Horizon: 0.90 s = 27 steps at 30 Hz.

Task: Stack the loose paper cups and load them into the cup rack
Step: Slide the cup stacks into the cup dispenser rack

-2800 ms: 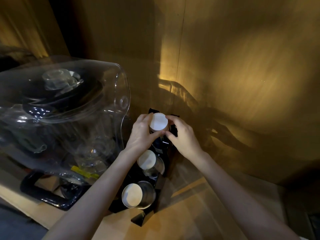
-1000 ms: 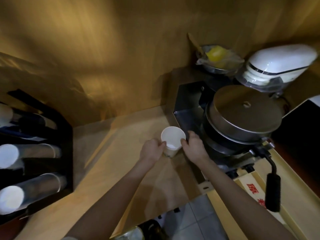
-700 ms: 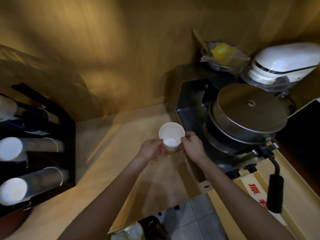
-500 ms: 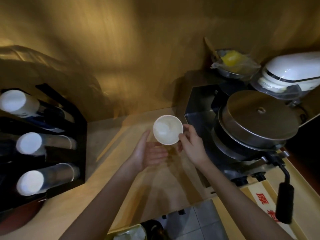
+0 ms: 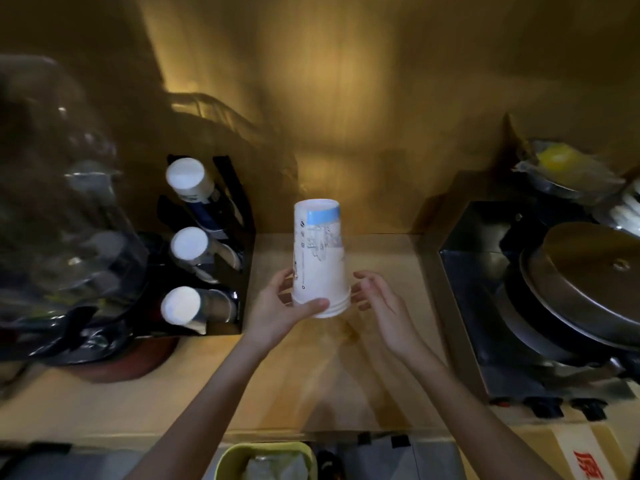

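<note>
A short stack of white paper cups (image 5: 319,258) with a blue band and printed marks is held upside down above the wooden counter, its base pointing up. My left hand (image 5: 280,308) grips the stack at its rim end, thumb across the front. My right hand (image 5: 379,299) hovers just to the right of the rims with fingers spread, and I cannot tell whether it touches. The black cup rack (image 5: 221,258) stands to the left with three slots, each filled with a stack of cups showing a white base.
A large clear plastic container (image 5: 59,209) sits left of the rack. On the right stands a steel machine with a round metal lid (image 5: 585,282). A bowl with something yellow (image 5: 557,168) is behind it. A green bin (image 5: 266,460) is below the counter edge.
The stack of cups has been lifted off the counter by the steel machine and turned upside down. The view has swung left, bringing the rack closer. My right hand has let go.
</note>
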Available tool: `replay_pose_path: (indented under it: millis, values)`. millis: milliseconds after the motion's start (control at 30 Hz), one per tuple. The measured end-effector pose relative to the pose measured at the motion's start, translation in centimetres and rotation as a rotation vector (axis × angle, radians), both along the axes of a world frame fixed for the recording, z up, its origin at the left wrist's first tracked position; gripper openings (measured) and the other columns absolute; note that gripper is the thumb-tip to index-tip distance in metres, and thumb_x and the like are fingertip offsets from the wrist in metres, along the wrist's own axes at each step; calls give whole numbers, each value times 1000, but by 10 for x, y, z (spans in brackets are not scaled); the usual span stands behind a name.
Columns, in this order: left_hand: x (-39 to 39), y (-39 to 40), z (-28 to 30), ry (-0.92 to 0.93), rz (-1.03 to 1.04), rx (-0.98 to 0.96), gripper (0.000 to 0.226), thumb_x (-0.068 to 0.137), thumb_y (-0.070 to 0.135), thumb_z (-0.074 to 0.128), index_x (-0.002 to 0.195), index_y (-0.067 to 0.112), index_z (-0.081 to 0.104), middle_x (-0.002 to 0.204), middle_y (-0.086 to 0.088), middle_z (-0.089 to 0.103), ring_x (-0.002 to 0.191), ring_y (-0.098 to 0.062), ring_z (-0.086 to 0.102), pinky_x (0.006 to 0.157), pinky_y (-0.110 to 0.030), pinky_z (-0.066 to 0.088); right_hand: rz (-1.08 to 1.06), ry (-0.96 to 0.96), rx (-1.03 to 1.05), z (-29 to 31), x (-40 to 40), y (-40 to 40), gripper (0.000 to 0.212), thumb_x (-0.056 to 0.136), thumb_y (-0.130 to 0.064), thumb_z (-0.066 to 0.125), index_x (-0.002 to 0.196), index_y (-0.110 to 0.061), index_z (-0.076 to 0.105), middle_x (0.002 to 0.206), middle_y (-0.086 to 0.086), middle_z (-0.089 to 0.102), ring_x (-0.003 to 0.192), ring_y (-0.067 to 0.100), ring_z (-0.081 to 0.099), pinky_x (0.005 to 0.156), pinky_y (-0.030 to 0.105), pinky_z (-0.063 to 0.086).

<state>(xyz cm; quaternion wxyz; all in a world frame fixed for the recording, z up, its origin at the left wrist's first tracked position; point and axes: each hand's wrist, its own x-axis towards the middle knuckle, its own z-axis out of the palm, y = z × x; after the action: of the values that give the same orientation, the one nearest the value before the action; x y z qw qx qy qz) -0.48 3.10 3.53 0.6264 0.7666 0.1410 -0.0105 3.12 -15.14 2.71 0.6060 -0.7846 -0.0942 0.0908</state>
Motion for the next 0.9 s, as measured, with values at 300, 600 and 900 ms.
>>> replay_pose_path:
  millis: [300,600,900]
  values:
    - [-66,49,-9,-226,199,225,74,55,47,74,121,36,43,121,5,60,110,-11,58,87,-33,54,266,33,-106,7,-31,91,77,54,-48,78,118,-34,38,120,-13,55,104,-2,54,82,18,45]
    - [-98,110,7,-206,152,386,78,64,37,74,132,26,38,132,7,53,119,-7,51,91,-4,41,210,3,9,9,-44,155,70,49,-26,86,109,-24,51,105,-10,65,88,-5,63,72,23,56]
    - [-105,163,95,-325,164,560,81,64,43,76,134,27,39,127,8,52,115,-4,49,88,-7,38,259,-87,-91,7,-44,206,77,50,-41,85,116,-31,46,124,2,57,111,19,58,88,40,55]
